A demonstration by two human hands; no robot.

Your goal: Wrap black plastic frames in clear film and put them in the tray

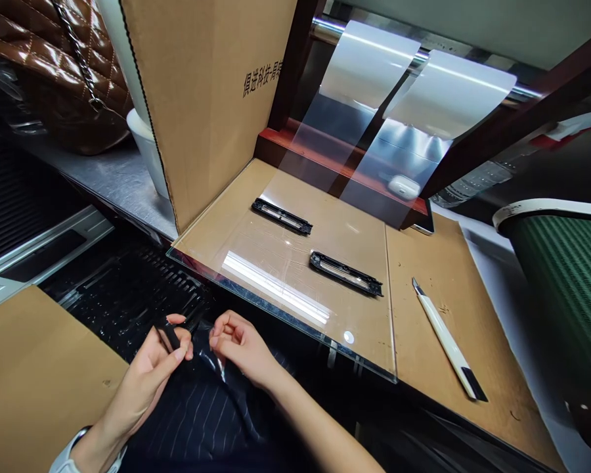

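At the lower left, my left hand point(152, 368) is closed on a small black strip-shaped part point(169, 334), pinched between thumb and fingers. My right hand point(243, 348) is just to the right of it, fingers curled together; whatever they pinch, if anything, cannot be made out. Shiny dark plastic point(211, 358) shows below and between the hands. Ahead lies a glass plate point(276, 263) with two long black slotted plastic frames, one farther back point(282, 217) and one nearer point(345, 273). Neither hand touches these frames.
A white utility knife point(446, 338) lies on cardboard at right. Clear film strips point(374, 66) hang from a metal bar behind the plate. A tall cardboard box point(207, 98) stands at left, above a black tray point(128, 295) of dark parts. A green mesh chair point(566, 289) is far right.
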